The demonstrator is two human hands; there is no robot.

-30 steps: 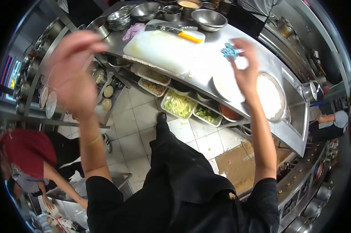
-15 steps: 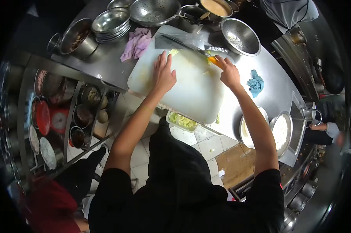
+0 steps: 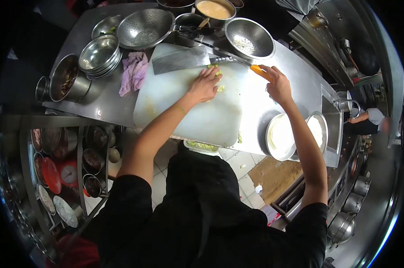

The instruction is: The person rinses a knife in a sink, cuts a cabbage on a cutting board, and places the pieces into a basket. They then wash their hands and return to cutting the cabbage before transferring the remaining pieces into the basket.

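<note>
My right hand (image 3: 279, 85) is closed around the orange handle of a long knife (image 3: 261, 73), off the right edge of the white cutting board (image 3: 184, 111). The dark blade points away toward the upper left, over the far edge of the board. My left hand (image 3: 205, 85) lies on the board, palm down with fingers stretched out. Its fingertips touch or nearly touch small scraps of green leafy vegetable (image 3: 217, 71). Just beyond those fingers, a broad cleaver (image 3: 181, 60) rests flat along the board's far side.
A crumpled purple cloth (image 3: 134, 73) and stacked metal bowls (image 3: 99, 53) sit left of the board. Two colanders (image 3: 146, 29) and a pot of orange liquid (image 3: 215, 9) stand behind. White bowls (image 3: 280, 136) are at right. Below the board's near edge is a container of chopped greens (image 3: 202, 146).
My left hand has slid right across the board to the green scraps. My right hand has moved right with the knife, whose blade now reaches past the board. The camera view has shifted.
</note>
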